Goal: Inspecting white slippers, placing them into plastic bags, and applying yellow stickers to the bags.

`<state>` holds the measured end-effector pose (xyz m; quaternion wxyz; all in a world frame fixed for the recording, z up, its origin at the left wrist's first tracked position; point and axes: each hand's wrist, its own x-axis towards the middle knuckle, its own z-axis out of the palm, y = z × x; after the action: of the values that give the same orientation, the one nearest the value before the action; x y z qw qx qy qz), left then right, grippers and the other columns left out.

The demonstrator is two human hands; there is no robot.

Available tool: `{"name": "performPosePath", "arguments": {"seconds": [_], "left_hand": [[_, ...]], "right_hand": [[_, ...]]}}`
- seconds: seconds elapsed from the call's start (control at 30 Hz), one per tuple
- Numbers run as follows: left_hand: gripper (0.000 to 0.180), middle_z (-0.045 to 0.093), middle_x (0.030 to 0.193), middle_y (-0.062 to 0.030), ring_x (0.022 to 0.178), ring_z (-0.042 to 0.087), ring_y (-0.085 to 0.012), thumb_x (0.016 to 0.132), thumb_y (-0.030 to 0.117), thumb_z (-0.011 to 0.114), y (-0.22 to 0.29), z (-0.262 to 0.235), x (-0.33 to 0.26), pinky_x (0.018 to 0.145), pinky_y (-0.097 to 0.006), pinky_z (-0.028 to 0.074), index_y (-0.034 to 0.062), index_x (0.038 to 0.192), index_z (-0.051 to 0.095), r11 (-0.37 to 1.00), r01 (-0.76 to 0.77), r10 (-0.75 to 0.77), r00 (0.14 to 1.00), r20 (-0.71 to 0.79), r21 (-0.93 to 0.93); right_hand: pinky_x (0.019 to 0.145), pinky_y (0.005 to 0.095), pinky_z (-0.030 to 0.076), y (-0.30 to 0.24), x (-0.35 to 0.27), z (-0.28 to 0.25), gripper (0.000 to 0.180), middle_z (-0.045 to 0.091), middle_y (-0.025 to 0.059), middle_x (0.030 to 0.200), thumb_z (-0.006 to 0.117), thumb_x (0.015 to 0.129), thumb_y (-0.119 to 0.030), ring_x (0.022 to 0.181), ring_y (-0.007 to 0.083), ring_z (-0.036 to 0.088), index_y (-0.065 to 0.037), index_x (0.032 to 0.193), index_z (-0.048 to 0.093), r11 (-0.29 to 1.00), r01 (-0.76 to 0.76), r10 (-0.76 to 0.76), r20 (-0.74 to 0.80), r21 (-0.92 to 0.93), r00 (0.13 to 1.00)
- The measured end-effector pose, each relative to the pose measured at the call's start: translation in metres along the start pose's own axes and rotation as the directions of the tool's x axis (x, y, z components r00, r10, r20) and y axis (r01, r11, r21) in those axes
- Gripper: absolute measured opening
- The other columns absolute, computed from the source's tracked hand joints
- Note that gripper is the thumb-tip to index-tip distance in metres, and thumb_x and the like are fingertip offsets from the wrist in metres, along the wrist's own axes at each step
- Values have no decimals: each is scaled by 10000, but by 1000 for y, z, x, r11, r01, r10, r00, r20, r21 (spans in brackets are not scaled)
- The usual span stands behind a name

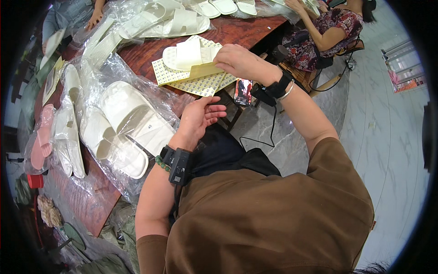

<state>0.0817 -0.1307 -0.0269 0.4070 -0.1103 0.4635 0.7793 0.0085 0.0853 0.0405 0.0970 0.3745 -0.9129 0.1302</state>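
Paper in thin yellow printed sheets [194,86] lies near the right edge of the table [237,33] in the head view, with a white slipper [188,55] on top and a yellow strip [206,70] raised along its near side. The right hand [242,60] seems to pinch the strip's right end between thumb and gathered fingertips; the left hand [200,115] is open, fingers slightly parted, its thumb just beside the sheets' near corner, though whether they touch I cannot tell. The strip should be light, bendy and easy to crease or tear, so a flat hold close to its end suits it best; the slipper looks light and soft, likely firmest along the sole's sides, while its strap may squash. Bagged slippers [125,107] crowd the left, their loose plastic probably slippery and ready to snag a sleeve or cuff, and more slippers [178,23] line the far side. Reddish wood shows between these and the sheets, giving some room far and right; nearer, past the table's edge, a phone [243,92] sits below the right wrist.
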Motion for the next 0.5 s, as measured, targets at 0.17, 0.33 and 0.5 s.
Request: {"name": "performPosePath", "arguments": {"seconds": [0.17, 0.33, 0.5], "left_hand": [[321, 720, 936, -130, 773, 703, -191, 1006, 242, 506, 8, 0, -5, 616, -237, 492, 13, 1192, 632, 1000, 9, -9, 999, -36, 13], [315, 716, 904, -121, 753, 699, -190, 1010, 261, 504, 6, -4, -4, 603, -239, 489, 17, 1158, 638, 999, 21, -20, 999, -32, 31], [312, 710, 884, -121, 747, 697, -196, 1013, 294, 518, 1, -4, -6, 590, -245, 483, 28, 1127, 633, 999, 31, -31, 999, -26, 4]], "right_hand": [[857, 431, 494, -2, 2, -1, 191, 662, 127, 894, 596, 930, -203, 948, 312, 624, -30, 913, 675, 999, 25, -26, -28, -19, 999], [874, 407, 484, -3, 2, -7, 132, 651, 116, 964, 666, 879, -149, 972, 314, 607, -25, 922, 681, 999, 13, -16, 80, 37, 997], [872, 405, 485, -12, -4, -4, 120, 658, 90, 951, 737, 804, -116, 971, 298, 612, -31, 855, 669, 994, -25, 19, 57, 103, 998]]}}
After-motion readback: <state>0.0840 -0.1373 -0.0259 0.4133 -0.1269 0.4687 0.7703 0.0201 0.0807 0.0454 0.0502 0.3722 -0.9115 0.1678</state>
